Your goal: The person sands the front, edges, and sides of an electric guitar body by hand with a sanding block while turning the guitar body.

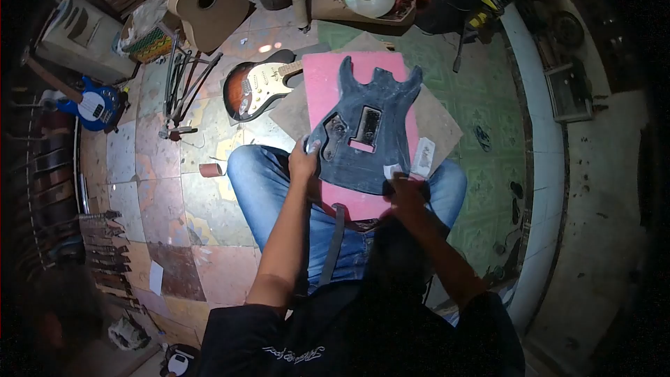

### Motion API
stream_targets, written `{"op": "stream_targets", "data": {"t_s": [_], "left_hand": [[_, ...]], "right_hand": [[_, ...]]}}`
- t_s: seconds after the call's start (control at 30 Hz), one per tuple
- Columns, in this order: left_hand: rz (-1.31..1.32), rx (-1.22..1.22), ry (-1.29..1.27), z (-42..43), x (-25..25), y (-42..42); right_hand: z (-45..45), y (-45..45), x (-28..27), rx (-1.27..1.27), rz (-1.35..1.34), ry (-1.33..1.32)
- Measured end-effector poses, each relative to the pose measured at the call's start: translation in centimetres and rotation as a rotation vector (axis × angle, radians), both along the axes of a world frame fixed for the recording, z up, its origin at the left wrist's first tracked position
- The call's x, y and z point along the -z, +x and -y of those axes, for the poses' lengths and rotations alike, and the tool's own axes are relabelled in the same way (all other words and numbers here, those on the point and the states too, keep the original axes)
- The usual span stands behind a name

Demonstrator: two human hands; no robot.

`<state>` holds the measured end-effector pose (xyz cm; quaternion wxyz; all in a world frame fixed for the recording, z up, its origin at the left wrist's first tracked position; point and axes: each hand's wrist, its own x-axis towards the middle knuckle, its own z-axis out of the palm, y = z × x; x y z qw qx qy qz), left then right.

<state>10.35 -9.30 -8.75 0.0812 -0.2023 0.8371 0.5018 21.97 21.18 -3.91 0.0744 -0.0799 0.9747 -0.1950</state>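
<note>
left hand [303,160] curled tight on electric guitar body [393,108] | body's right of it, long axis running away | right hand [406,193] pinching pale sheet [392,169], sandpaper maybe, kinda dim

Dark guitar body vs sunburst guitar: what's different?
The dark body is dull grey-black; the sunburst guitar is brown-orange with a pale pickguard.
The dark body has bare cavities; the sunburst guitar has knobs and a neck.
The left hand holds the dark body; no hand touches the sunburst guitar.
Both have horned bodies.
</note>
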Motion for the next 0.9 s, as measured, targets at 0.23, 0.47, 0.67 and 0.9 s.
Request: {"op": "stream_targets", "data": {"t_s": [0.23, 0.47, 0.67, 0.9], "left_hand": [[0.246, 0.222, -0.260, -1.1, -0.9, 2.6], [0.531, 0.588, -0.321, -3.0, 1.3, 4.5], [0.400, 0.627, -0.490, -4.9, -3.2, 5.1], [-0.159, 0.643, -0.592, -5.4, -5.6, 3.7]], "right_hand": [[1.4, 1.2, 1.5, 0.246, -0.016, -0.092], [-0.6, -1.5, 0.6, 0.447, -0.090, -0.134], [-2.3, -1.7, 3.7, 0.479, -0.173, -0.035], [2.5, 2.5, 0.5, 0.024, 0.090, -0.036]]}}
